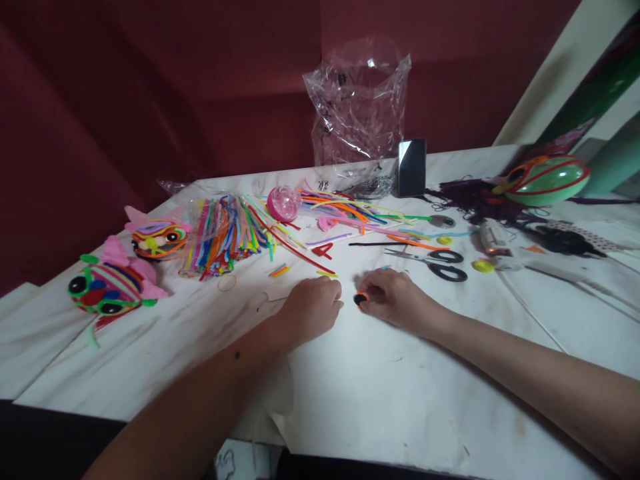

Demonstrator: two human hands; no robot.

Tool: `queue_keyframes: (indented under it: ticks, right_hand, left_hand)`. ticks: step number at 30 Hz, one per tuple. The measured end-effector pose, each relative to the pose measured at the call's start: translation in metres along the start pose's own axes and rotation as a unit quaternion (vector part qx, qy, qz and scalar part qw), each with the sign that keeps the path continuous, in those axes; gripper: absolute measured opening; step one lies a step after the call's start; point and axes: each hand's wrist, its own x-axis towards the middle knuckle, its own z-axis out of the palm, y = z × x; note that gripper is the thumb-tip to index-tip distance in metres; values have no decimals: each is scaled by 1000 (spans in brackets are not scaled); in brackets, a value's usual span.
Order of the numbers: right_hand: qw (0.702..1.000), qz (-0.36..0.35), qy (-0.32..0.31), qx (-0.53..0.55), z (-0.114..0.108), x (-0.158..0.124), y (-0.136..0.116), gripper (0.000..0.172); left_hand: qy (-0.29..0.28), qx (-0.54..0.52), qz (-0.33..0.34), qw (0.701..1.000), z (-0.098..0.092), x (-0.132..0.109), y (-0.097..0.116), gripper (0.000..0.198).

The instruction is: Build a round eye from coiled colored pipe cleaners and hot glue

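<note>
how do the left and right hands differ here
The right hand pinches a small black disc with orange edging; no object shows in the left hand. The left hand curls into a loose fist, while the right hand forms a pinch. Both are bare, over the white tabletop.

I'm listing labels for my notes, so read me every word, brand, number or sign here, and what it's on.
No text reads clearly.
Clear plastic bag: black printed marks, too small and blurred to read.
Phone: no lettering I can make out.
</note>
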Motion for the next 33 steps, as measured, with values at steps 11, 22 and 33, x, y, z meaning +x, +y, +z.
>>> queue_keyframes:
  ticks: [11,22,33]
  right_hand:
    - [973,94,-28,209,-6,-1,7,30]
    - [964,81,94,235,-14,1,9,20]
    - [969,88,93,211,-12,-3,14,25]
  left_hand:
    - [-1,7,6,1000,1,0,0,8]
    - [34,-14,-69,997,-3,8,-15,15]
    - [17,23,121,992,-1,2,0,21]
